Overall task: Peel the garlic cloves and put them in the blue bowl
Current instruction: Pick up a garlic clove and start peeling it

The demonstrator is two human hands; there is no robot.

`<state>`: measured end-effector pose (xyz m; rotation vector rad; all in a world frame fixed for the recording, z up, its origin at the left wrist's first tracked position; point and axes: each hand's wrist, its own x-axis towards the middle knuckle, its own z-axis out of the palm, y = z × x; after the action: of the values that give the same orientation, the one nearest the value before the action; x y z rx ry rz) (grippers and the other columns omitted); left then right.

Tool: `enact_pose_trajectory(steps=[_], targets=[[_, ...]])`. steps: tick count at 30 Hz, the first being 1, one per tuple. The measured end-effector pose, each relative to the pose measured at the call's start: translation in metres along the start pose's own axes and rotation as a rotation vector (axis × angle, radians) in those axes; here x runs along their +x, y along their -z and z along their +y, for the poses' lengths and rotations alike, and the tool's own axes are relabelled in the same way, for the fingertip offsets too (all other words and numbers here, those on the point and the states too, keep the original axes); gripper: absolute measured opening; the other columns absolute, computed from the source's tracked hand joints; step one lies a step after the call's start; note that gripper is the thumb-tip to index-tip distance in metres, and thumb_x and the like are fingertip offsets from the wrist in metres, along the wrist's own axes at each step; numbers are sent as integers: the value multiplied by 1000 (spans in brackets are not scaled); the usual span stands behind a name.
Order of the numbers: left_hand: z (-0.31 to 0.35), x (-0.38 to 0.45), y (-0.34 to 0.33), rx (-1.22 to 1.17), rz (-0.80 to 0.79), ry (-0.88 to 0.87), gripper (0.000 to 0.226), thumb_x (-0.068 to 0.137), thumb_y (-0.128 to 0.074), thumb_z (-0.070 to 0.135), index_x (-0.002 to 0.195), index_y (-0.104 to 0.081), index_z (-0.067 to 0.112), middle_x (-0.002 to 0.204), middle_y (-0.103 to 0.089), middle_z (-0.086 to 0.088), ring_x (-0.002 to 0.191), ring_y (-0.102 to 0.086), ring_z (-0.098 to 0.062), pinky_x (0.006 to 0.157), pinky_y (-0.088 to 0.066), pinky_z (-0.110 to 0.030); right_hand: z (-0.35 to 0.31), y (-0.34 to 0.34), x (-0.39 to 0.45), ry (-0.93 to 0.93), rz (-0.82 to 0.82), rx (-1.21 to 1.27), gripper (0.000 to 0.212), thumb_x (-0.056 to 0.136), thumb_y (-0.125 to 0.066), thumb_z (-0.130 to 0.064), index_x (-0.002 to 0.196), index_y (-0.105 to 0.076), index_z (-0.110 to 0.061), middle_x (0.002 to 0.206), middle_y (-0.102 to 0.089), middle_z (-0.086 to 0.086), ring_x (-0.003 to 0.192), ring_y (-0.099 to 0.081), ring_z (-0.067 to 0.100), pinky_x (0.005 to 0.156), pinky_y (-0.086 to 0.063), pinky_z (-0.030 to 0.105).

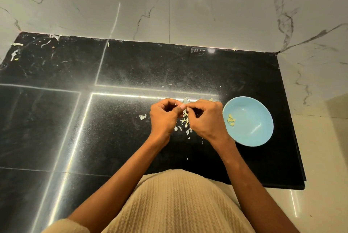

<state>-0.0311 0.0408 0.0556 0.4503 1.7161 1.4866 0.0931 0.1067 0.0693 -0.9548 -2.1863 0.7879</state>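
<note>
My left hand [163, 118] and my right hand [204, 118] meet fingertip to fingertip above the black counter [131, 67], both pinching a small garlic clove [185, 112] that is mostly hidden between the fingers. Under the hands lies a heap of pale garlic skins [183, 122]. The blue bowl [250, 134] stands just right of my right hand and holds several peeled yellowish cloves [231, 119] near its left side.
Loose skin bits lie left of my hands [142, 116] and at the counter's far left corner [16, 52]. A marble wall [169, 3] rises behind the counter. The counter's right edge [293, 119] drops to a pale floor.
</note>
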Motion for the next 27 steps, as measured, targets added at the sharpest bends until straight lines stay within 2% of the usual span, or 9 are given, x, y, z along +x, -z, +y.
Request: enact_pose_trajectory(steps=[4, 9, 13, 16, 20, 22, 25, 27], targets=[[-1, -1, 0, 124, 6, -93, 8, 84, -78, 6, 80, -72, 8, 75, -72, -9, 68, -67, -18, 68, -60, -37, -4, 1, 0, 14, -23, -19, 18, 79, -74, -5, 93, -83, -14, 80, -78, -2, 63, -67, 6, 62, -59, 23], [2, -4, 1, 248, 33, -193, 7, 85, -77, 8, 79, -73, 10, 72, -72, -2, 68, -68, -17, 67, -60, -36, -5, 0, 1, 43, -46, -45, 19, 75, -72, -4, 89, -83, -14, 73, -76, -1, 57, -64, 9, 57, -55, 27], [3, -6, 1, 281, 38, -215, 6, 86, -76, 7, 80, -74, 8, 72, -72, -1, 70, -69, -18, 67, -60, -36, -4, -2, -1, 49, -30, -61, 21, 74, -74, -3, 89, -83, -15, 73, -76, -3, 58, -63, 7, 58, -50, 18], [3, -6, 1, 289, 30, -235, 6, 86, -75, 6, 80, -74, 8, 72, -71, -2, 69, -68, -19, 66, -60, -36, -4, -3, -2, 55, -15, -73, 19, 75, -73, -5, 88, -83, -15, 72, -75, -2, 57, -61, 7, 58, -48, 16], [3, -7, -1, 287, 19, -274, 6, 86, -75, 5, 80, -74, 7, 72, -71, -1, 66, -67, -13, 63, -58, -30, -3, -2, -2, 52, 20, -60, 21, 75, -74, -1, 88, -83, -15, 75, -77, -4, 61, -58, -2, 64, -44, 3], [3, -5, 0, 266, 13, -259, 6, 86, -75, 5, 81, -74, 8, 72, -71, 0, 65, -66, -8, 62, -56, -25, -2, 0, -2, 10, 23, -8, 20, 78, -74, -3, 89, -84, -16, 77, -78, -6, 61, -65, -1, 62, -52, 11], [1, -2, 2, 160, -22, -190, 6, 85, -76, 3, 82, -74, 8, 75, -73, -4, 67, -66, -12, 67, -59, -29, -1, 3, 0, -142, 21, 130, 13, 84, -75, -6, 89, -84, -14, 77, -78, -6, 64, -72, 3, 62, -60, 23], [1, -2, 1, 65, -50, -159, 6, 85, -74, 0, 82, -73, 5, 77, -72, -7, 66, -65, -15, 69, -59, -31, 1, 4, 1, -262, -2, 236, 11, 87, -74, -4, 89, -83, -10, 72, -77, -4, 59, -72, 8, 59, -62, 31]])
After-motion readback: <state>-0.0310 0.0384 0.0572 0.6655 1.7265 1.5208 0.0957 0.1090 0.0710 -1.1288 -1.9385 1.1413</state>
